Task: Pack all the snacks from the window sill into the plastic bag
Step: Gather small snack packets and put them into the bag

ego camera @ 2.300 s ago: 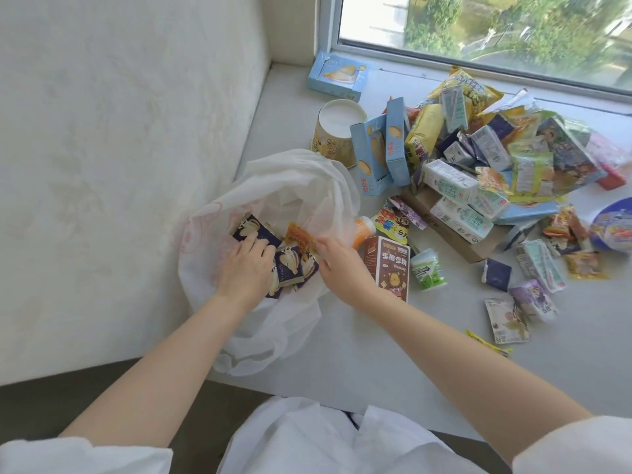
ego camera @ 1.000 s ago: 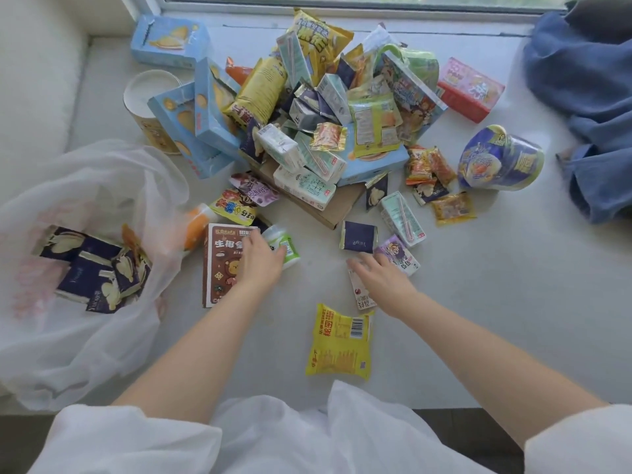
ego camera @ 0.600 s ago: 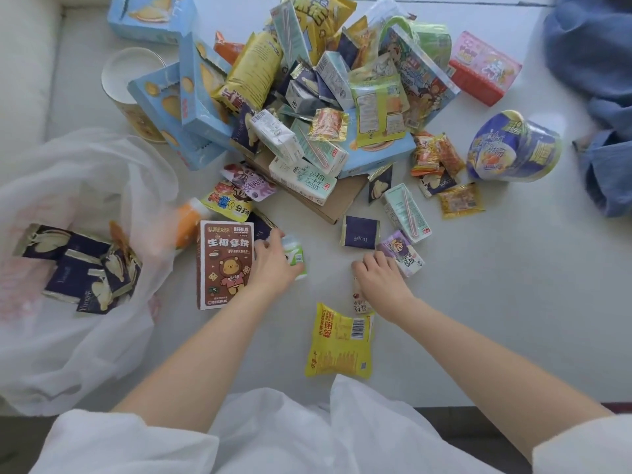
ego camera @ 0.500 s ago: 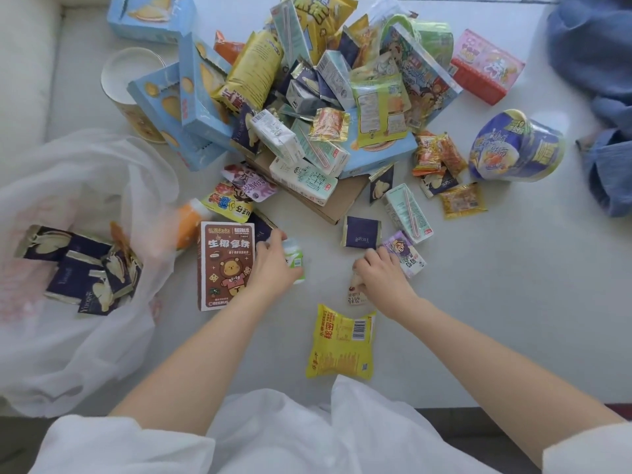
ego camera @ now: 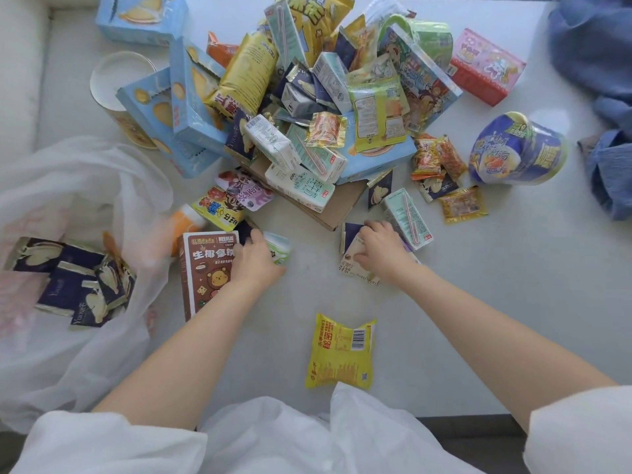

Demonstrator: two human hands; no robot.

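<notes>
The snacks lie in a loose heap (ego camera: 318,107) toward the far edge of the window sill (ego camera: 496,302), spreading down to its middle. The plastic bag (ego camera: 78,206) sprawls at the left edge, white and thin, with several dark blue packets (ego camera: 73,285) showing through its side.

The left hand (ego camera: 254,260) rests near the middle of the sill, fingers curled over a small green-and-white cup (ego camera: 280,246), its heel overlapping the right edge of a brown box (ego camera: 208,271) with a cartoon bear. Just beyond the box an orange bottle (ego camera: 186,217) lies partly under the bag's edge.

The right hand (ego camera: 379,249) sits to the right of the left one, fingers bent down and gripping a pale flat packet (ego camera: 352,265); a dark blue packet (ego camera: 350,232) touches its fingertips, and a mint drink carton (ego camera: 407,218) lies just beside the knuckles.

A yellow packet (ego camera: 340,352) lies alone near the near edge, between the two forearms. A purple-blue instant bowl (ego camera: 516,148) lies on its side toward the right, with blue cloth (ego camera: 605,107) bunched at the right edge. A round tub (ego camera: 119,94) with a white lid stands at the heap's left, next to light blue biscuit boxes (ego camera: 178,107).
</notes>
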